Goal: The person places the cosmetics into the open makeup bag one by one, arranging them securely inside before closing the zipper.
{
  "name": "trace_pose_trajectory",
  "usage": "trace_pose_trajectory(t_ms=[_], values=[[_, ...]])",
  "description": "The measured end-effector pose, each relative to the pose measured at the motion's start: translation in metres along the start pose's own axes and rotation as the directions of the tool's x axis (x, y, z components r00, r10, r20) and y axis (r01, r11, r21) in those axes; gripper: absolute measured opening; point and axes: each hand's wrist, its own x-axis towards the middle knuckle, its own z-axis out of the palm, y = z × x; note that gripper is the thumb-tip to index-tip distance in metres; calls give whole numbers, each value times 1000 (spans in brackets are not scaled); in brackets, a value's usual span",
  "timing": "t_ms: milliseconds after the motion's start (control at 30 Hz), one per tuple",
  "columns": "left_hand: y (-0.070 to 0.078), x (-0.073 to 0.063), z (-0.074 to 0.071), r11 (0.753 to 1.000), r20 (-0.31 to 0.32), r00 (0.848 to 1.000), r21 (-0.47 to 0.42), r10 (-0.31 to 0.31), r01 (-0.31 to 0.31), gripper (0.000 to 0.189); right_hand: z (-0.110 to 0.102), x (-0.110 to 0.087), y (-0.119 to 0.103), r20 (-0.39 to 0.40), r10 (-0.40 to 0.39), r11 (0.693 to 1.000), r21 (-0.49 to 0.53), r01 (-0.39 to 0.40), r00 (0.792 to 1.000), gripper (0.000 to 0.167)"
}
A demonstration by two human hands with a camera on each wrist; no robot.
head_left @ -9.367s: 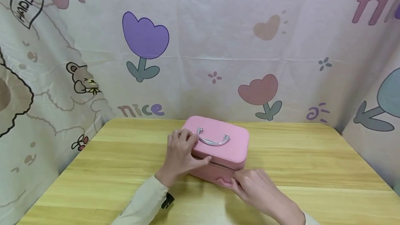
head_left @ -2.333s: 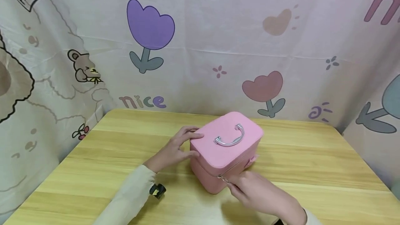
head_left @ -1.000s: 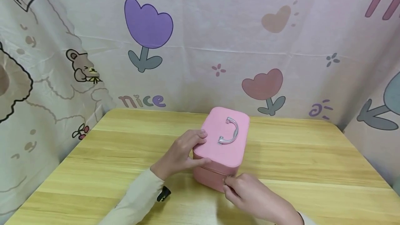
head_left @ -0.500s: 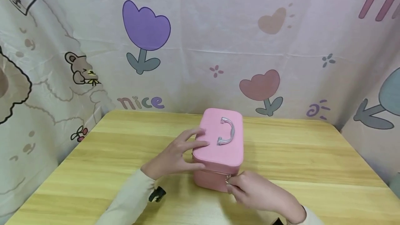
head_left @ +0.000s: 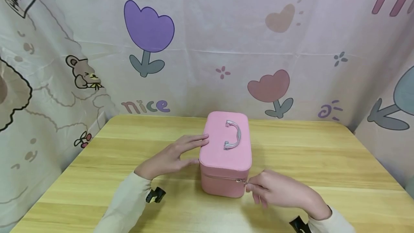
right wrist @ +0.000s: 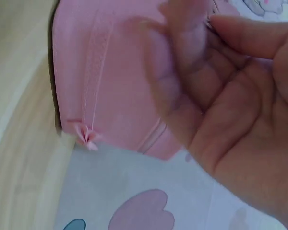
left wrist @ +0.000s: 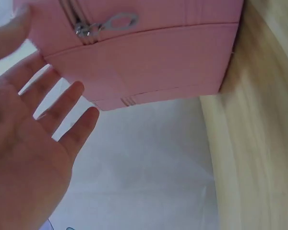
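Observation:
A pink cosmetic case stands upright on the table, its lid down and one short end towards me. A silver handle lies on the lid. With straight, spread fingers, my left hand touches the lid's left edge. My right hand pinches a zipper pull at the near right corner of the seam. A second zipper pull hangs on the left long side in the left wrist view. In the right wrist view, a small pink bow sits on the right side; the pinched pull is mostly hidden by fingers.
The wooden table extends around the case on all sides. Behind it hangs a pale cloth printed with flowers and a bear. Black straps sit at both wrists beside light sleeves.
The case has turned so that a short end faces me. Over the last second my right hand has moved right along the seam with the zipper pull. My left hand has drawn back leftward.

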Motion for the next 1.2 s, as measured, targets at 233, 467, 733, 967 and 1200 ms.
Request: trace_pose_trajectory(t_ms=[233, 467, 733, 967, 1200], values=[[-1, 7, 5, 978, -139, 975, 136, 174, -155, 46, -9, -4, 1, -84, -18, 1000, 10, 19, 996, 23], [4, 13, 8, 958, -197, 952, 215, 235, -192, 46, -12, -6, 3, -102, 46, 999, -1, -46, 994, 21], [-2, 9, 16, 977, -218, 962, 172, 164, -128, 55, -2, 0, 4, -219, 73, 968, -221, -123, 973, 25], [-6, 4, 20, 984, -186, 979, 171, 80, -48, 60, 2, 3, 5, -309, 81, 911, -362, -196, 948, 32], [-10, 4, 22, 989, -233, 968, 131, 96, -66, 57, -5, 1, 7, -276, 7, 944, -315, -97, 961, 28]])
